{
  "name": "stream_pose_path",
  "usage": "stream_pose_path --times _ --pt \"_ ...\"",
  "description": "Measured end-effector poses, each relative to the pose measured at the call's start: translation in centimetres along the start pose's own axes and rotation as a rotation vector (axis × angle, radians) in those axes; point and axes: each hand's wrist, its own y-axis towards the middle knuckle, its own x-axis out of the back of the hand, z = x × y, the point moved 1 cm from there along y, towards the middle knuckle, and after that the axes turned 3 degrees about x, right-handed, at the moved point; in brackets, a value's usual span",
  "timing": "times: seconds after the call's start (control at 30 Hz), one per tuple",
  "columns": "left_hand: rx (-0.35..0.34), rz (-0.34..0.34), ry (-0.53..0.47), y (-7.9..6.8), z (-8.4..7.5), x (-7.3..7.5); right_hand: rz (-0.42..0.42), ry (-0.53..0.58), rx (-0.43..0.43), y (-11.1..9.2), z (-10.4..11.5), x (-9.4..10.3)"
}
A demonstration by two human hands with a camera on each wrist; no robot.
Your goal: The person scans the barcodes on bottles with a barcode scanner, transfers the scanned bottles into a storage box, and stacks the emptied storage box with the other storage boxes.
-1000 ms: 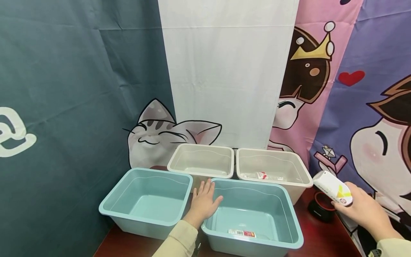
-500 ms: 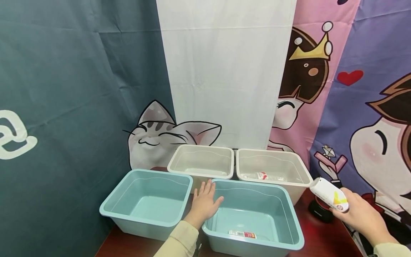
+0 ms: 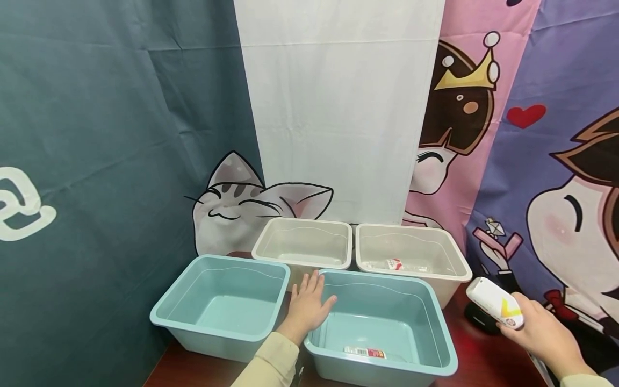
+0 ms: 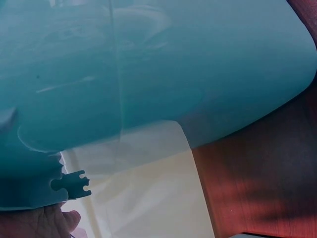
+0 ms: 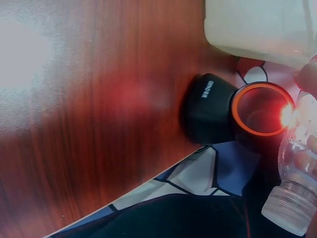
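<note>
My right hand point(image 3: 544, 328) grips a plastic bottle point(image 3: 494, 302) at the right; its upward side is white with a yellow mark. The bottle's clear neck and pale cap point(image 5: 287, 208) show in the right wrist view. Just below it a black scanner-like device point(image 5: 210, 109) with an orange ring glows red; in the head view the bottle partly covers it. My left hand point(image 3: 307, 309) rests with spread fingers on the left rim of the right blue bin point(image 3: 442, 336). That bin holds a clear bottle with a red-and-white label point(image 3: 365, 352).
Another blue bin point(image 3: 217, 336) stands to the left of my left hand. Behind are two cream bins; the right cream bin point(image 3: 411, 231) contains a clear bottle with a red-and-white label point(image 3: 394, 264). The reddish wooden table's point(image 3: 483, 357) right edge lies close to the black device.
My right hand has lowered the bottle and shifted it slightly left, covering more of the black device in the head view. The left hand stays on the bin rim.
</note>
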Motion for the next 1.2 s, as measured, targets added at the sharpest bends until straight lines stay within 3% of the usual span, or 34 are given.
stream_pose_path --times 0.5,0.8,1.03,1.2 --pt "0.003 -0.015 0.007 0.2 -0.1 -0.1 -0.017 0.007 -0.021 -1.2 -0.2 -1.7" --pt "0.006 -0.005 0.019 0.0 0.0 -0.2 -0.034 -0.018 0.032 -2.2 -0.3 -2.8" --pt "0.004 -0.013 0.003 0.0 0.0 -0.3 0.087 -0.014 -0.038 -2.0 -0.3 -3.0" --pt "0.001 -0.013 0.005 0.1 0.0 -0.2 0.000 -0.018 0.013 -2.0 -0.1 -3.0"
